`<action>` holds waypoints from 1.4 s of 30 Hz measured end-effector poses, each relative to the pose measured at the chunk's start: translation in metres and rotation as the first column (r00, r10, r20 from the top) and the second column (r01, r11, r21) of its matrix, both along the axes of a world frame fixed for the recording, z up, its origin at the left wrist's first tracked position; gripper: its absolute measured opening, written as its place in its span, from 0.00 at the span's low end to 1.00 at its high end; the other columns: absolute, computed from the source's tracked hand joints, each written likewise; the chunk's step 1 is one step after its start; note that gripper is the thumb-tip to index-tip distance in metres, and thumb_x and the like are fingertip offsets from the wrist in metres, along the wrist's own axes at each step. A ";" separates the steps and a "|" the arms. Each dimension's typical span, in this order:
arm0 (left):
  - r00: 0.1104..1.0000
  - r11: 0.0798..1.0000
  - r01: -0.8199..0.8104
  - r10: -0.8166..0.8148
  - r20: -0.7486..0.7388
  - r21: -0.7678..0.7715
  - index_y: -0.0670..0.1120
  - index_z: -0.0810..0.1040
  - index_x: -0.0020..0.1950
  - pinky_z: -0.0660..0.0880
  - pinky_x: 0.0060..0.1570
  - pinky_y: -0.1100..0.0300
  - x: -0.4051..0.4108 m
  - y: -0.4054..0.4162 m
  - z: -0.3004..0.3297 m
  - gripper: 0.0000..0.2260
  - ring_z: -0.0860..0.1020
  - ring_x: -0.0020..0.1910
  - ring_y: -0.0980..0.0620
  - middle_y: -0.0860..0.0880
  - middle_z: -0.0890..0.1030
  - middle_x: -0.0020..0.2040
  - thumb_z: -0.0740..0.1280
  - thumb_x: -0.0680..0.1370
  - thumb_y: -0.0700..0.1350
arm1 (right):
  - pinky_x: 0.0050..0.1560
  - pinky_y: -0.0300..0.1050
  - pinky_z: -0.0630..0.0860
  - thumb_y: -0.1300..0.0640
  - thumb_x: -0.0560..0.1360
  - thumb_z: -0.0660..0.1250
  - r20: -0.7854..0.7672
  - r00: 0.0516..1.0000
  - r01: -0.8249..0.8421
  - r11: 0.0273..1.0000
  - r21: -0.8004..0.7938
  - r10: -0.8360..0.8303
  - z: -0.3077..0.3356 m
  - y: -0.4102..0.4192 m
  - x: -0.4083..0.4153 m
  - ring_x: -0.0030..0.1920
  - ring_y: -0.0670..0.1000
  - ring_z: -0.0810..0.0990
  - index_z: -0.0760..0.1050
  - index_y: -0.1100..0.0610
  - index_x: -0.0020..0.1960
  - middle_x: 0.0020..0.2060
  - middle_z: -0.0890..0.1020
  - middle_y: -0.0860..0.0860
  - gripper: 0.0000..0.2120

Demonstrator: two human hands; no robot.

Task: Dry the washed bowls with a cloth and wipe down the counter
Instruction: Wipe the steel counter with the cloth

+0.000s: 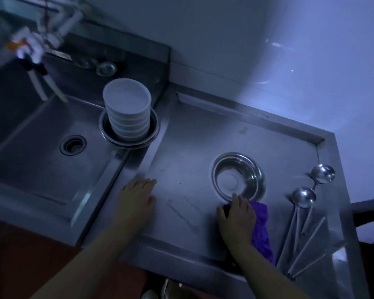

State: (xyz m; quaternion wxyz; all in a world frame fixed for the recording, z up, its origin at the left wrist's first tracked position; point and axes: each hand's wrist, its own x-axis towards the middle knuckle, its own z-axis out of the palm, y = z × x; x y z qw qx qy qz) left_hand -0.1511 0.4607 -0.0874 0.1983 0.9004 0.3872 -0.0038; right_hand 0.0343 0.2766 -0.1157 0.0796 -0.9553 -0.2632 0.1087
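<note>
Surface: stainless steel counter with a raised rim, set in a dim kitchen corner against pale walls; a sink basin adjoins its left edge.
Cloth: purple cloth lies on the counter near the front edge, trailing back toward the person, partly under the right hand.
Right hand: right hand rests palm down on the cloth, fingers curled over its forward end, fingertips just at the rim of the steel bowl.
Left hand: left hand lies flat on the counter by its left edge, fingers straight and together, holding nothing.
Steel bowl: empty steel bowl stands upright mid-counter, toward the right.
Stacked bowls: stack of white bowls sits inside a steel dish at the sink's back right corner, beside the counter's left edge.
Ladles: two steel ladles lie along the counter's right edge, bowls away from the person, among other long handles.
Tap: faucet over the sink, blurred.
</note>
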 end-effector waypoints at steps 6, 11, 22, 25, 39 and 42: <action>0.888 0.921 -0.387 0.384 0.253 -0.039 0.42 0.74 0.58 0.70 0.40 0.52 0.008 0.048 0.026 0.11 0.75 0.44 0.42 0.43 0.77 0.47 0.61 0.77 0.42 | 0.66 0.47 0.65 0.54 0.79 0.61 -0.207 0.919 -0.226 0.879 0.419 0.335 0.025 0.112 0.005 0.67 0.52 0.68 0.67 0.57 0.70 0.68 0.69 0.53 0.21; 0.675 0.765 -0.615 0.636 0.375 -0.189 0.41 0.70 0.62 0.69 0.45 0.50 0.018 0.099 0.024 0.13 0.73 0.50 0.39 0.39 0.74 0.54 0.61 0.77 0.39 | 0.55 0.37 0.65 0.49 0.80 0.57 -0.372 0.838 -0.165 0.834 0.526 0.400 0.031 0.202 0.009 0.55 0.43 0.73 0.65 0.49 0.71 0.66 0.70 0.45 0.20; 0.572 0.631 -0.701 0.776 0.266 -0.332 0.48 0.64 0.70 0.67 0.47 0.52 0.030 0.176 0.000 0.19 0.74 0.54 0.39 0.38 0.71 0.63 0.55 0.80 0.49 | 0.42 0.43 0.67 0.52 0.80 0.56 -0.470 0.821 -0.041 0.856 0.516 0.323 0.016 0.313 0.015 0.46 0.54 0.76 0.72 0.57 0.55 0.53 0.77 0.58 0.12; 0.593 0.669 -0.652 0.743 0.310 -0.358 0.48 0.71 0.61 0.70 0.41 0.51 0.029 0.189 -0.006 0.13 0.76 0.46 0.38 0.38 0.76 0.51 0.55 0.78 0.48 | 0.40 0.42 0.65 0.52 0.78 0.58 -0.470 0.836 -0.026 0.877 0.480 0.282 0.011 0.326 0.019 0.42 0.54 0.75 0.73 0.57 0.50 0.50 0.77 0.59 0.10; 0.577 0.719 -0.545 0.695 0.428 -0.432 0.57 0.73 0.61 0.67 0.42 0.56 0.076 0.200 -0.013 0.14 0.74 0.44 0.48 0.46 0.74 0.49 0.56 0.78 0.45 | 0.31 0.42 0.60 0.59 0.76 0.60 -0.492 0.843 0.172 0.755 0.633 0.220 0.007 0.319 0.052 0.30 0.49 0.63 0.59 0.55 0.30 0.31 0.66 0.55 0.18; 0.643 0.773 -0.499 0.633 0.430 -0.392 0.52 0.73 0.64 0.65 0.38 0.60 0.102 0.204 -0.014 0.15 0.73 0.44 0.48 0.43 0.75 0.49 0.56 0.79 0.44 | 0.34 0.42 0.61 0.58 0.77 0.61 -0.477 0.865 0.222 0.735 0.641 0.155 0.003 0.309 0.070 0.33 0.50 0.65 0.60 0.51 0.30 0.32 0.67 0.55 0.18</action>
